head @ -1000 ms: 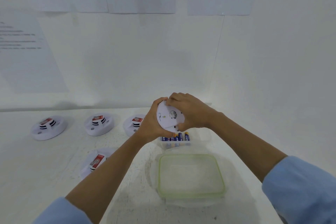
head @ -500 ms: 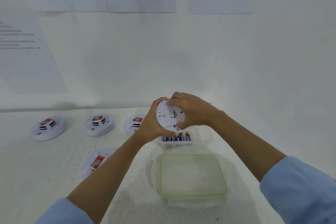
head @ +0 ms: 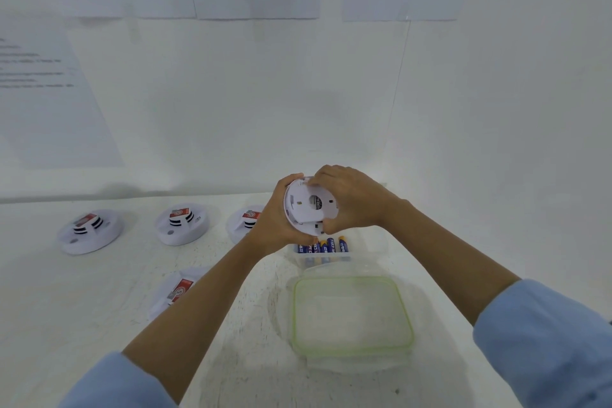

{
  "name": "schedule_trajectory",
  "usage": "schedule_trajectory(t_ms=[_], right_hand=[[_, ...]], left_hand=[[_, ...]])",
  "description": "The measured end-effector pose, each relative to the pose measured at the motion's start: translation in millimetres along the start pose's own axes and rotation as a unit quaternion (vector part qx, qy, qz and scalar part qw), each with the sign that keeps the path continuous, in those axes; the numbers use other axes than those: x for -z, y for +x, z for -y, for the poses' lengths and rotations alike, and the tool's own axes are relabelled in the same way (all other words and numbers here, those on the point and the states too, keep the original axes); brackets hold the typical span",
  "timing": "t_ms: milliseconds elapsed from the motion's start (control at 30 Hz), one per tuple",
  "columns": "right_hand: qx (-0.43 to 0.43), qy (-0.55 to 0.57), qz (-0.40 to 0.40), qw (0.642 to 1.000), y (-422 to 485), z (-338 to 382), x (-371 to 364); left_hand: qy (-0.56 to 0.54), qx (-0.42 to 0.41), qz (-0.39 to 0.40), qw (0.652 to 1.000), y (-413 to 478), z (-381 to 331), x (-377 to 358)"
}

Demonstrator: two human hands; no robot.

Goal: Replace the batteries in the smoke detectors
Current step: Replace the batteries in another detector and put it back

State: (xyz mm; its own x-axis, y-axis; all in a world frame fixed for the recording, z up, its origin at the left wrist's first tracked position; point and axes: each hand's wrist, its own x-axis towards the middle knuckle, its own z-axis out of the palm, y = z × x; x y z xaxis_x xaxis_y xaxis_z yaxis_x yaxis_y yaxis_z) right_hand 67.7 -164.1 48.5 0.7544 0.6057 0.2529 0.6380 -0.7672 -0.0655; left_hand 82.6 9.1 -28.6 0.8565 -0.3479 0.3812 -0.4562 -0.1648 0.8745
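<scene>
I am holding the round white plastic smoke detector [head: 309, 204] above the clear box of blue batteries [head: 323, 247], my left hand [head: 276, 225] and right hand [head: 351, 200] both curling fingers around its rim.

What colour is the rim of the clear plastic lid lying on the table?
Pale green, running all around the lid; the head view, the only one, shows it clearly.
</scene>
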Motion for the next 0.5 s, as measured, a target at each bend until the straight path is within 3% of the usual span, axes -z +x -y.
schedule_trajectory(t_ms=[267,500], right_hand=[[-0.053,0.079,-0.018,0.995,-18.4,10.2,9.1],[-0.129,0.175,-0.011,0.976,-54.0,33.6,-0.5]], left_hand=[[0.046,0.023,0.001,0.999,-9.5,9.0,10.8],[0.0,-0.001,-0.032,0.999,-38.1,-11.3,18.3]])
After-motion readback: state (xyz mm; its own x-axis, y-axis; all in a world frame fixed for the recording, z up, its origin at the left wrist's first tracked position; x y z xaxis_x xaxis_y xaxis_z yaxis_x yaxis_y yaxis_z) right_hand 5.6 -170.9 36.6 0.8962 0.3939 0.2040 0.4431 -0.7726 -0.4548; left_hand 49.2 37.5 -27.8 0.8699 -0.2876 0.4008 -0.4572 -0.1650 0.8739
